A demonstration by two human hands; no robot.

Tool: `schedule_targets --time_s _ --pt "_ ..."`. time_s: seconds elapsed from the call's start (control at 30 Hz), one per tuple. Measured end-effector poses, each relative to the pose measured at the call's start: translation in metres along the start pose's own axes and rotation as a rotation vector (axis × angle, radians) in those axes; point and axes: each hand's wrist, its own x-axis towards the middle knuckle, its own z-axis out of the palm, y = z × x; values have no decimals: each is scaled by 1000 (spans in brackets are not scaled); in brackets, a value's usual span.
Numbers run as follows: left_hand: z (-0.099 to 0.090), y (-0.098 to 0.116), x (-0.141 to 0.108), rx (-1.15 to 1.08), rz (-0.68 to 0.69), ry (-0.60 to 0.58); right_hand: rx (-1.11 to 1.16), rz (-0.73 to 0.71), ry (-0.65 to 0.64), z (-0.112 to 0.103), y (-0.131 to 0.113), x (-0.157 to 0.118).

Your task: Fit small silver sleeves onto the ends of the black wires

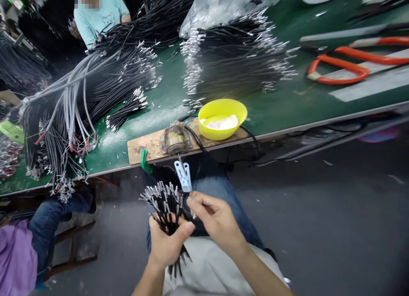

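A bunch of short black cables [169, 213] with stripped silvery ends is wrapped in my left hand [169, 240], ends fanned upward and tails hanging below. Close beside it, my right hand [215, 217] is closed in a pinch at the lower end of a light-blue clothespin [183, 176]. A dark strand and a silvery tip show by those fingertips, apparently one black cable; the fingers partly hide it. The clothespin sits on the shaft of a small tape-wrapped motor [175, 138], mounted on a wooden board [143, 149] at the table edge.
A yellow bowl [220, 121] holding white material stands on the board, near a green clamp [146, 162]. Piles of cut black cables [236, 61] and grey cables [73, 79] cover the green table [303, 104]. Orange-handled cutters [338, 70] lie right. Other people sit across and at left.
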Motion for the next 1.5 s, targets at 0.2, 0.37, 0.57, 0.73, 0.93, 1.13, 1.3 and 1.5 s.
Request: schedule_targets --time_s 0.2,0.37,0.57,0.73,0.93,1.13,1.3,1.5 --pt "1 -3 5 -144 -162 -91 25 -85 -162 -12 -2 2" --pt "1 -8 10 -280 -240 -158 158 3 -161 -7 2 3" --pt "13 -8 5 -314 -166 -22 194 10 -10 7 10 -2" --pt "20 6 4 -200 -91 174 -182 -424 243 14 4 -6" --pt "10 -2 13 -246 -75 127 -206 -417 152 3 6 -3" --pt "-2 -9 16 -171 -50 70 -67 -188 -7 -1 8 4" --pt "-6 0 17 -125 4 57 165 68 -141 0 19 7" --pt "-8 7 17 -19 110 110 211 206 -96 -11 16 22"
